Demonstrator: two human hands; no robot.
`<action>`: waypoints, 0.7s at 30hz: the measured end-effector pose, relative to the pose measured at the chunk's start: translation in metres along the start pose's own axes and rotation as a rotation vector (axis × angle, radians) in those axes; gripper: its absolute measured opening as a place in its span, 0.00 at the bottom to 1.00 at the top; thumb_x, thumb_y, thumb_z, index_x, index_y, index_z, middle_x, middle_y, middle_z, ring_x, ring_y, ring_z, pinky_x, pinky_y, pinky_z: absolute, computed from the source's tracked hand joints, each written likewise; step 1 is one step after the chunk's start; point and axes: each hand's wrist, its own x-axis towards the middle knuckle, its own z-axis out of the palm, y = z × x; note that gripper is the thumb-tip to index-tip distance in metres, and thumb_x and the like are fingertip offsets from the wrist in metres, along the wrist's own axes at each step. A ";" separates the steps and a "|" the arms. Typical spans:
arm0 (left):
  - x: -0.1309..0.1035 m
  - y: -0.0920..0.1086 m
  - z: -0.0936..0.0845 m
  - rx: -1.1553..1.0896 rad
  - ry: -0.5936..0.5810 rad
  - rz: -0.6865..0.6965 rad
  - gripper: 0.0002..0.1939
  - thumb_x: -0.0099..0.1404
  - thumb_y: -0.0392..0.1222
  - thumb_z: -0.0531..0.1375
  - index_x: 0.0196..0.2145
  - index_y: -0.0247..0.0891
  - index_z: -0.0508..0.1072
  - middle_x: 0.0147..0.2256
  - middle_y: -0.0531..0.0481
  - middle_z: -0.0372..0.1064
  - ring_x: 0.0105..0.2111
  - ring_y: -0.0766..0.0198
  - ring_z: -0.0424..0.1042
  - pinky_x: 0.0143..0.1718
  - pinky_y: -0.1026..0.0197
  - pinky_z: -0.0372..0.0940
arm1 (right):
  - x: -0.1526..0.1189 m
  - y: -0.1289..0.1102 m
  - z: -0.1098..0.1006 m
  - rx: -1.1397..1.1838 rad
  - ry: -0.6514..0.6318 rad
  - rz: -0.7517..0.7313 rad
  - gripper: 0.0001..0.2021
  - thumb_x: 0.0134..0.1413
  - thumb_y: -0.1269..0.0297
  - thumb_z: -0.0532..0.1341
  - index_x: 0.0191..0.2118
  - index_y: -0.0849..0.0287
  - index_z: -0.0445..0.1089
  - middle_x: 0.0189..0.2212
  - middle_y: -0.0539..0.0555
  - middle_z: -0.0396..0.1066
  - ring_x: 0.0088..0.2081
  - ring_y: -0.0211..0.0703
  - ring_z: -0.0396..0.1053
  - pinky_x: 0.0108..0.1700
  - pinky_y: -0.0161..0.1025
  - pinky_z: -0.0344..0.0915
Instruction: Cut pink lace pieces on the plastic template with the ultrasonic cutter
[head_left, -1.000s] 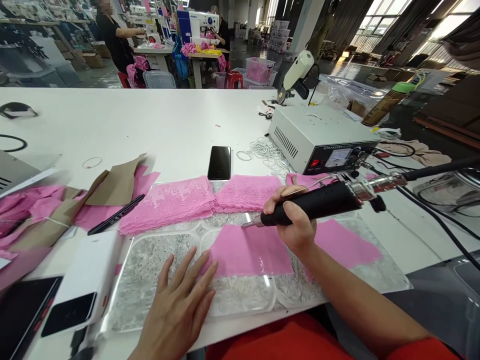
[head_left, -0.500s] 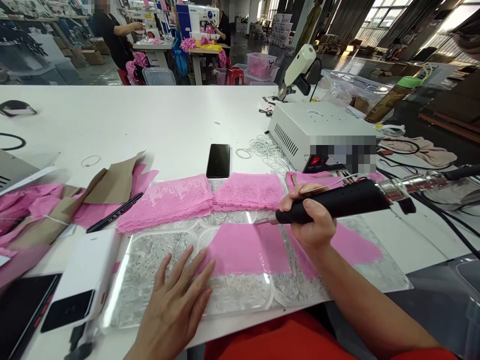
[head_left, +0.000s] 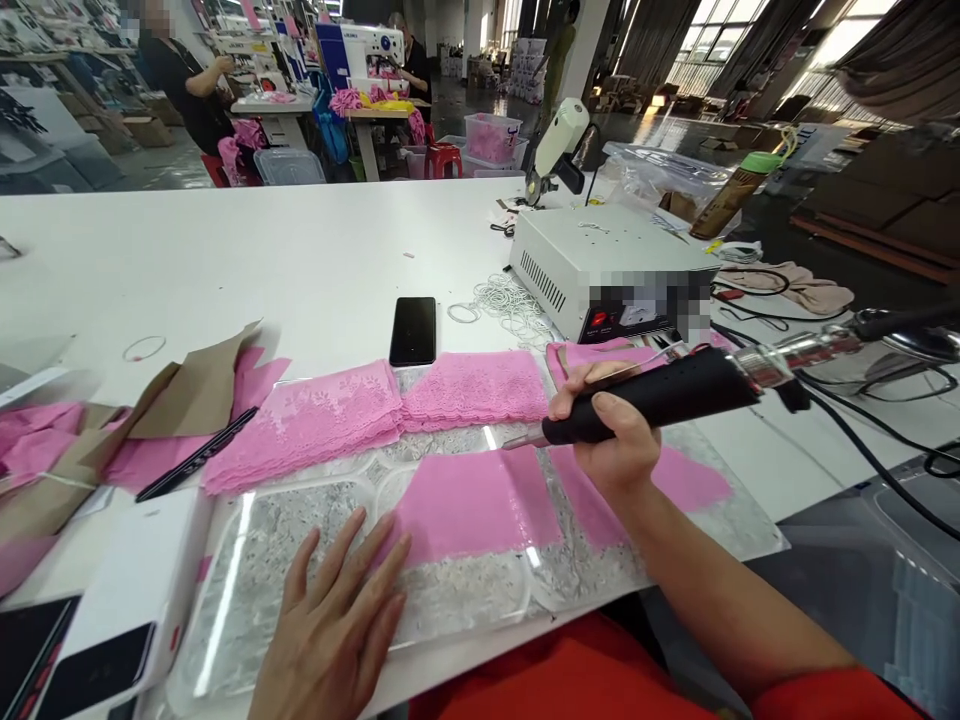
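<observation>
My right hand (head_left: 616, 430) is wrapped round a black handheld tool (head_left: 675, 397) with a metal rear end and a cable. The tool's thin metal tip meets the top edge of a flat pink fabric piece (head_left: 472, 505). My left hand (head_left: 337, 600) lies spread on the marbled mat (head_left: 292, 530), its fingertips at the fabric's left edge. A second pink piece (head_left: 686, 480) lies to the right, partly under my right hand and forearm. Behind are two stacks of pink lace, one on the left (head_left: 315, 415) and one in the middle (head_left: 484, 390).
A phone (head_left: 412, 330), tangled white cord (head_left: 506, 305) and a grey metal box (head_left: 615, 260) stand behind the lace. On the left are a black pen (head_left: 196, 455), brown paper (head_left: 199, 390) and a white device (head_left: 135, 590). People sit at sewing machines beyond.
The camera view has shifted, so most things on the table appear further left. My hands and the tool keep nearly the same places on the fabric.
</observation>
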 end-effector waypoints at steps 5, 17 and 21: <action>0.000 0.001 0.000 -0.019 0.014 -0.006 0.18 0.70 0.38 0.54 0.55 0.42 0.71 0.55 0.47 0.70 0.64 0.54 0.57 0.67 0.46 0.41 | 0.009 -0.013 -0.022 -0.068 0.118 -0.024 0.05 0.41 0.65 0.60 0.29 0.56 0.67 0.26 0.47 0.65 0.21 0.36 0.66 0.25 0.39 0.64; 0.003 0.003 -0.001 -0.004 0.026 -0.003 0.17 0.69 0.37 0.54 0.54 0.42 0.71 0.54 0.47 0.71 0.63 0.55 0.57 0.67 0.47 0.41 | 0.008 -0.008 -0.028 -0.052 0.101 -0.010 0.07 0.42 0.64 0.61 0.31 0.56 0.66 0.26 0.47 0.64 0.21 0.36 0.66 0.31 0.46 0.71; 0.003 0.003 -0.002 -0.014 0.028 -0.008 0.18 0.69 0.37 0.55 0.55 0.43 0.71 0.54 0.47 0.71 0.64 0.55 0.57 0.67 0.47 0.42 | 0.008 -0.008 -0.029 -0.052 0.095 -0.011 0.06 0.42 0.65 0.60 0.31 0.57 0.66 0.26 0.48 0.65 0.21 0.36 0.66 0.28 0.43 0.68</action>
